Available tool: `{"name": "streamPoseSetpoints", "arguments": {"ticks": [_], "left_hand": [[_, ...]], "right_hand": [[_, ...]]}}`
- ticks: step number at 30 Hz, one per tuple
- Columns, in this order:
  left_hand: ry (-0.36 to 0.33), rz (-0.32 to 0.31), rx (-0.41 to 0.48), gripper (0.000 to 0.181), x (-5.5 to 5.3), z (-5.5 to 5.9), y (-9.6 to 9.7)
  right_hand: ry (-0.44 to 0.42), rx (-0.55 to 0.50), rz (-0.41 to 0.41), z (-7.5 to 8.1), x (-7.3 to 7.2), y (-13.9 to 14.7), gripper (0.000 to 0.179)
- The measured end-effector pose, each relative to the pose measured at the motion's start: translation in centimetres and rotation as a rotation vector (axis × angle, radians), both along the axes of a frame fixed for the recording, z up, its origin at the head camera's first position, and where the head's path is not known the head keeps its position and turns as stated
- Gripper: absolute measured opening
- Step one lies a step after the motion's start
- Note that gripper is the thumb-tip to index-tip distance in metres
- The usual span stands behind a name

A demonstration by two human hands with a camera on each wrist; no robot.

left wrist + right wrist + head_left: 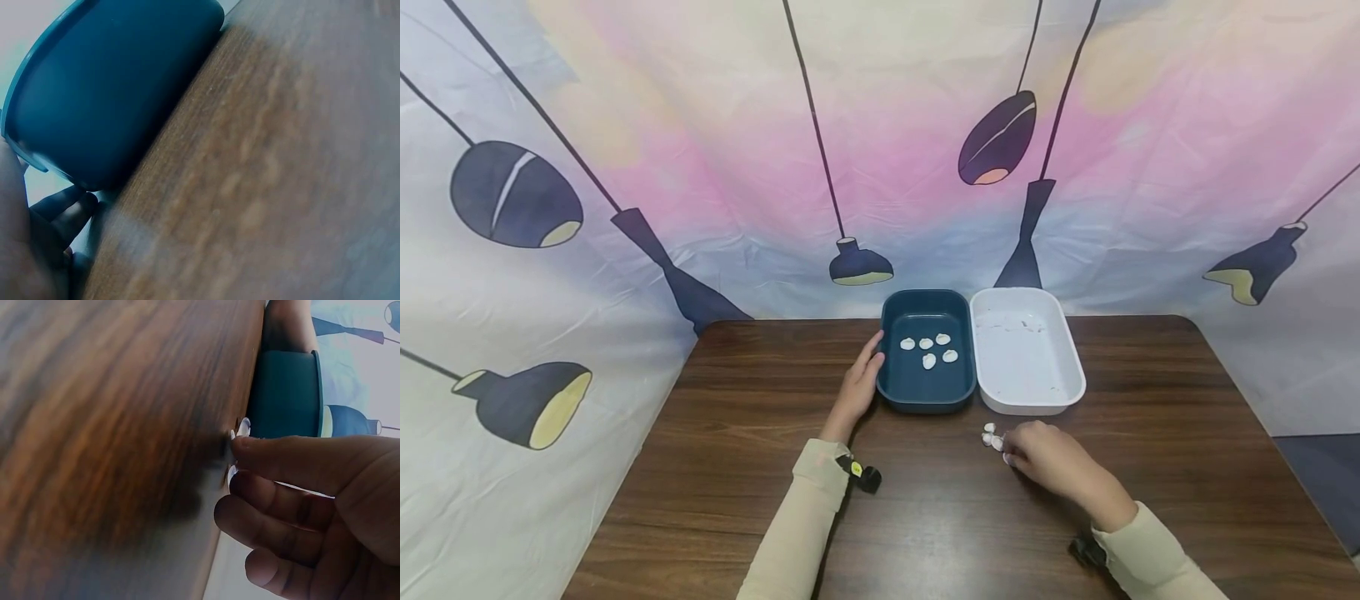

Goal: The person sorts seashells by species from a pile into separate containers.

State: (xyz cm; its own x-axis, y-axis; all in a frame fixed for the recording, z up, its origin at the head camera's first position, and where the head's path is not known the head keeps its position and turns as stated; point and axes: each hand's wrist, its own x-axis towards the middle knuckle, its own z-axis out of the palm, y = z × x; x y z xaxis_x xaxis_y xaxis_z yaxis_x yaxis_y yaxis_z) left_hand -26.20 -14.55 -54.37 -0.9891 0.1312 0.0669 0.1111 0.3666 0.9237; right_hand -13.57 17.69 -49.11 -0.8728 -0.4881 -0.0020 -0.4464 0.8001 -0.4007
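My left hand (856,385) rests along the left side of a dark teal tray (927,395), fingers fairly straight against its wall. In the left wrist view, fingers (69,212) touch the tray's lower corner. Several small white shell-like pieces, one of them a shell-like piece (928,361), lie spread inside the tray. My right hand (1051,457) is low over the table, just in front of a white tray. Its thumb and forefinger pinch at a white shell-like piece (232,476), partly hidden by the fingers. More such pieces (989,428) lie in a little cluster left of its fingertips.
The white tray (1028,403) stands directly right of the teal one, with small specks inside. Both are near the back edge of a brown wooden table (737,467). Behind hangs a cloth backdrop (722,125) printed with lamps.
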Motion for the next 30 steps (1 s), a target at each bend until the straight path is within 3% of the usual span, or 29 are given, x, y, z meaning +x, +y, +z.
{"name": "streamPoseSetpoints", "arguments": {"ticks": [12,23,30], "left_hand": [[0.0,-0.009,0.017,0.051,0.1,0.1,-0.1],[0.019,-0.021,0.038,0.053,0.1,-0.1,-0.1],[0.015,-0.017,0.041,0.053,0.0,-0.2,-0.1]], "right_hand": [[0.061,-0.048,0.13,-0.4,0.6,0.4,0.027],[0.088,-0.082,0.194,-0.6,0.7,0.2,0.027],[0.065,-0.07,0.189,-0.6,1.1,0.3,0.015]]}}
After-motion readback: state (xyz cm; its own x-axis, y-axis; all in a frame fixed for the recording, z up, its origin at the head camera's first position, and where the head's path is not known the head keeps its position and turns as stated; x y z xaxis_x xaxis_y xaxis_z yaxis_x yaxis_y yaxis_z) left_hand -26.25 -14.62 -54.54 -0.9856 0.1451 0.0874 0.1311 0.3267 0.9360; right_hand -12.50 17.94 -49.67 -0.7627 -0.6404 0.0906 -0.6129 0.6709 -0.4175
